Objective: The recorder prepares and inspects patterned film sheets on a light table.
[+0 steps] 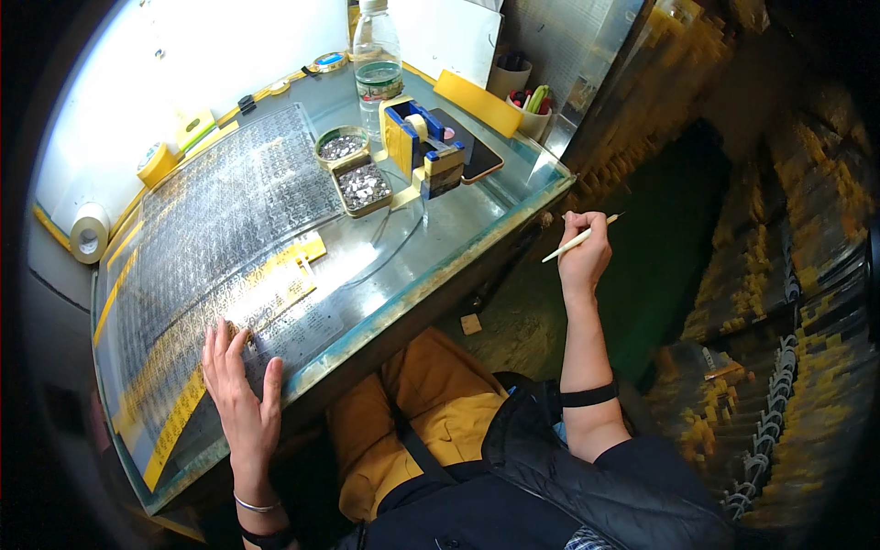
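Glass tabletop; right hand grips slender tool.

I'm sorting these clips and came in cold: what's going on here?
The right hand grips a slender white pen-like tool, out past the edge of the glass-topped table. The open left hand lies over the table's near side, by a clear sheet printed with dark characters; whether it presses down is unclear. Farther back, a small rectangular tin of silvery bits stands beside a blue-and-yellow tape dispenser.

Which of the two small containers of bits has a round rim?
The back container, nearer the bottle; the front container has a four-sided rim instead.
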`<action>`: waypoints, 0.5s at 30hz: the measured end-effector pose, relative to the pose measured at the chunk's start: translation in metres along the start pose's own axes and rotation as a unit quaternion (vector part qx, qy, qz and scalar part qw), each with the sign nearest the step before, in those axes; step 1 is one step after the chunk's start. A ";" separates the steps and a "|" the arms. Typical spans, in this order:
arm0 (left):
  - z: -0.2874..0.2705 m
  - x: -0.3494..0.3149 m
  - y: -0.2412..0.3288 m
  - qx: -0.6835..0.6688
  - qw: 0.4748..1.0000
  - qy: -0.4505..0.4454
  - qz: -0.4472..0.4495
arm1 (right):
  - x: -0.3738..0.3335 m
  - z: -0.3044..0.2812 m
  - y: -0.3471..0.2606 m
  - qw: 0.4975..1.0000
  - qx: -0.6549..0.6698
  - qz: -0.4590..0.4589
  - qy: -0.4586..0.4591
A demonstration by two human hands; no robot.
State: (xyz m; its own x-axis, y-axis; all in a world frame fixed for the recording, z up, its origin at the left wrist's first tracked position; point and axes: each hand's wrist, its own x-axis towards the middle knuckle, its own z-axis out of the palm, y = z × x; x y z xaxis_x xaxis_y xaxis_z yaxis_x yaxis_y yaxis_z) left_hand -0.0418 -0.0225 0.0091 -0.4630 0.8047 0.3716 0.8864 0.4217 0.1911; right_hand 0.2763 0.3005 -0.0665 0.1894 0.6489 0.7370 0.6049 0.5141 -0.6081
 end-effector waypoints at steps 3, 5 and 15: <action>0.001 -0.001 0.000 -0.013 1.000 0.002 -0.006 | -0.003 0.003 -0.003 0.999 -0.019 0.019 -0.025; -0.002 -0.001 -0.001 -0.018 1.000 0.010 -0.008 | -0.006 0.009 -0.009 0.997 -0.056 0.024 -0.051; -0.001 0.006 0.015 0.038 0.994 -0.024 0.102 | -0.024 0.009 -0.006 0.991 0.074 0.075 -0.087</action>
State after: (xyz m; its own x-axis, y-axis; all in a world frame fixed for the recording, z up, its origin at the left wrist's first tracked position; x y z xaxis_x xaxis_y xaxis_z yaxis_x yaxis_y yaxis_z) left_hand -0.0318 -0.0119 0.0154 -0.2753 0.8946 0.3521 0.9597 0.2772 0.0462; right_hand 0.2615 0.2875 -0.0831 0.1254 0.8040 0.5813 0.4580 0.4728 -0.7528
